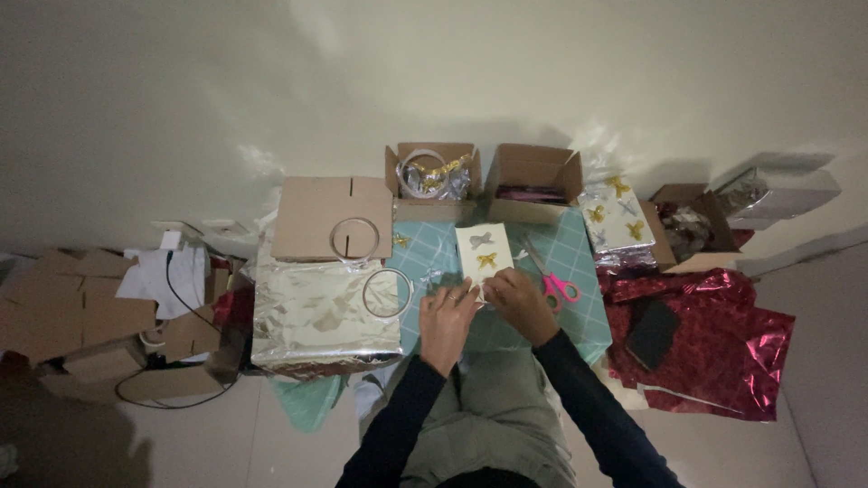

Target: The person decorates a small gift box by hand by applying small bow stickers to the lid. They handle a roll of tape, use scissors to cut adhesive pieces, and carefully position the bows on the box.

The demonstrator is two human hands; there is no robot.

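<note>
A small cream box [484, 250] with a silver bow and a gold bow on top lies on a teal cutting mat [579, 262]. My left hand [448, 316] and my right hand [520, 303] meet at the box's near edge, fingers pinched together on something small that I cannot make out. Pink-handled scissors [553, 282] lie just right of my right hand.
A foil-wrapped parcel [316, 316] with a tape roll [387, 294] on it sits to the left. Behind it is a flat cardboard box [330, 217] with another roll. Open cardboard boxes [533, 181] stand at the back. Red foil paper [705, 343] spreads on the right floor.
</note>
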